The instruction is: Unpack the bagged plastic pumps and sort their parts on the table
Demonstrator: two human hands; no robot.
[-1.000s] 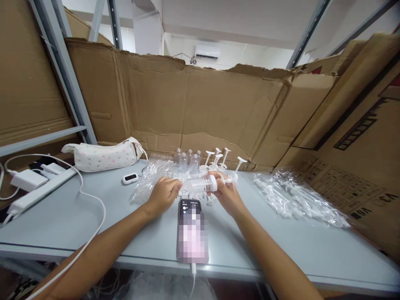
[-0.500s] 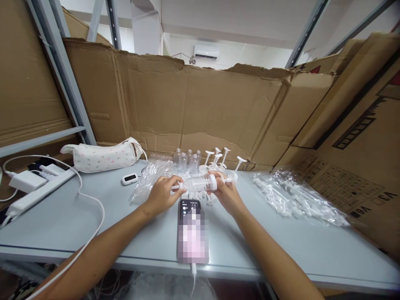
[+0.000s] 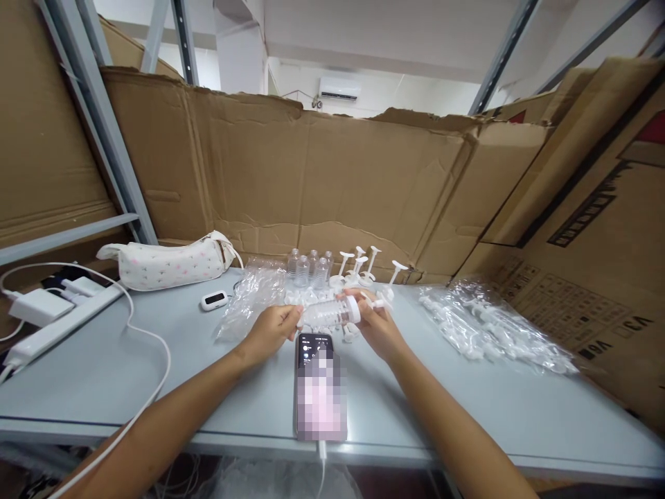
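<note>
- Left hand (image 3: 273,328) pinches the base of a small clear ribbed plastic bottle (image 3: 326,313), held level above the grey worktop (image 3: 104,367)
- Right hand (image 3: 377,322) clasps its white cap end, steadying it

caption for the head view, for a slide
Both hands, left hand and right hand, hold a clear bottle over a phone.

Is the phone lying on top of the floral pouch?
No, the phone lies flat on the table, apart from the floral pouch.
</note>
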